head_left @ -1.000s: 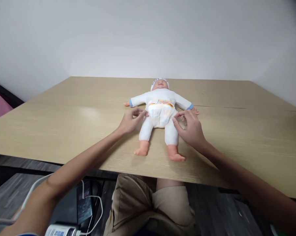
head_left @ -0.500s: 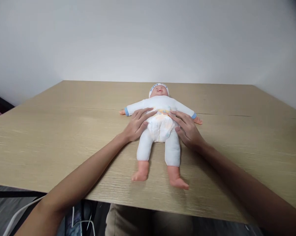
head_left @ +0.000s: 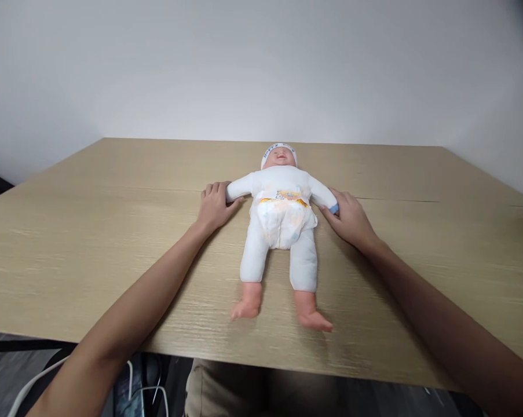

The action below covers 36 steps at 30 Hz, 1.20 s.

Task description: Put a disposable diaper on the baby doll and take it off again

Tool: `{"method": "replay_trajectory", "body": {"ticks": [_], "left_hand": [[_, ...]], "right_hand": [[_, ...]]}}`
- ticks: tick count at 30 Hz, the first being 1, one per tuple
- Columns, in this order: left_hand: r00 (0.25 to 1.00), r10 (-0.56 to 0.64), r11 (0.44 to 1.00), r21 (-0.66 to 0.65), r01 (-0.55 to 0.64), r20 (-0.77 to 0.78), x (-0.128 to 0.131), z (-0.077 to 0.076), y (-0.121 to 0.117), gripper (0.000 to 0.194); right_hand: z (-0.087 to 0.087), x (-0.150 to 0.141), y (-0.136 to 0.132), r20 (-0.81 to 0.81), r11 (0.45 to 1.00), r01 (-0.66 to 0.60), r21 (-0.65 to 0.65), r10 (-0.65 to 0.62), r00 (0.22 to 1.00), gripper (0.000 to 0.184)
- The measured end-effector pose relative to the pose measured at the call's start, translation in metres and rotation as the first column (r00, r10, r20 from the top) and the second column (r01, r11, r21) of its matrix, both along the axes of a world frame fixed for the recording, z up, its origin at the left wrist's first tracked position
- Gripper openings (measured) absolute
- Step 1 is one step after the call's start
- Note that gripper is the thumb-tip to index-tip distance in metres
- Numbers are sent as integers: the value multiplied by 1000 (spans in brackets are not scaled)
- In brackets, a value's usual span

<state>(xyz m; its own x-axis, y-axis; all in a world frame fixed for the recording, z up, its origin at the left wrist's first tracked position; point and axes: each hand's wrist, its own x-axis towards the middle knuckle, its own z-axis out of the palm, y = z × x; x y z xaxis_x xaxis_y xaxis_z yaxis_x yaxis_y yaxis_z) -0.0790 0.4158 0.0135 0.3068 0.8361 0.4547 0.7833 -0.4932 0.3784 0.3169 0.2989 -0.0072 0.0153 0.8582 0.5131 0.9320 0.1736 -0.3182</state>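
Note:
A baby doll [head_left: 281, 179] lies on its back on the wooden table [head_left: 91, 243], head toward the wall and feet toward me. It wears a white outfit with blue cuffs, a white printed cap [head_left: 280, 147] and a printed diaper [head_left: 282, 223] around its hips. My left hand [head_left: 215, 205] is wrapped round the doll's arm on the left side, hiding its little hand. On the right side, my right hand [head_left: 348, 214] closes round the other arm near the blue cuff, and covers that doll hand too.
A pale wall [head_left: 261, 69] stands behind the table. Below the front edge, a white cable [head_left: 150, 391] hangs near a dark item at lower left, beside my legs [head_left: 226, 388]. A thin seam [head_left: 400, 200] runs across the tabletop.
My hands have moved outward from the diaper's sides to the doll's two arms and taken hold of them. The doll's arms now lie closer to its body.

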Motion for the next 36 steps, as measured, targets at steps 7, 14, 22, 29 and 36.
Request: {"method": "replay_trajectory", "body": {"ticks": [7,14,22,29,36], "left_hand": [[998,28,975,-223,-16,50,38,38,-46,48],[959,29,976,-217,34,283,22,73,-223,46],[851,-338,654,-549,520,402,-59,-56,-479,61],[917,-320,641,-658,396,240,-122,-66,-528,51],[963,-261,725,-646,238,62,-120,-48,-518,49]], "right_hand": [[23,-49,-11,-263,982,102,-160,-142,954,47],[58,-26,-127,-598,968,-173,-180,32,801,55],[70,-20,-320,-508,872,-355,-337,149,849,48],[18,-77,-368,-459,742,-529,-412,332,824,52],[-60,-77,-343,-156,790,-347,-505,312,937,41]]}}
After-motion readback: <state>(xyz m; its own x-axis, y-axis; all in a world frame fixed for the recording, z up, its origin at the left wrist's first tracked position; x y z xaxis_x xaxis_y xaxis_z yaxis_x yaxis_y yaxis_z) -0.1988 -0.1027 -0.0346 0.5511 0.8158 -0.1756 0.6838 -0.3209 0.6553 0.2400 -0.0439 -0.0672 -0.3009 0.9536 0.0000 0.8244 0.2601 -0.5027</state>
